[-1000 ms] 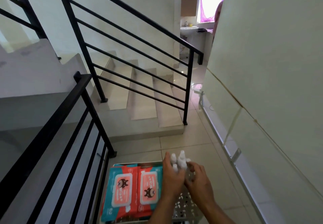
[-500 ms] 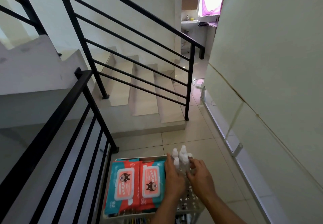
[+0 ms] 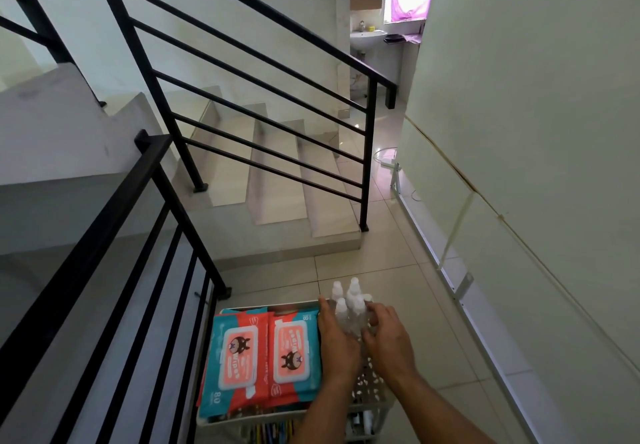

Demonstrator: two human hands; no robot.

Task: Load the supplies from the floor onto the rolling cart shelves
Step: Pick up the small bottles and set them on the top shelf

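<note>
2 hands are clamped on one bunch. The left hand [image 3: 337, 343] is wrapped along the left side of a cluster of small clear plastic bottles with white caps [image 3: 349, 308], and the right hand [image 3: 389, 336] curls round its right side, so the bottles are squeezed upright between them. About 5 caps show above the fingers.

The bunch stands at the far right corner of the top shelf of the white perforated plastic rolling cart [image 3: 372, 391]. Whether the bases touch the shelf I cannot tell, as the hands hide them. Just beside them, 2 teal-and-coral wet-wipe packs [image 3: 239, 353] fill the shelf's left half. The cart stands on the pale tiled floor [image 3: 433, 305] by the black metal stair railing [image 3: 104, 235].

I'd judge this the placing step. Next, both hands should ease apart slowly so no bottle topples.
</note>
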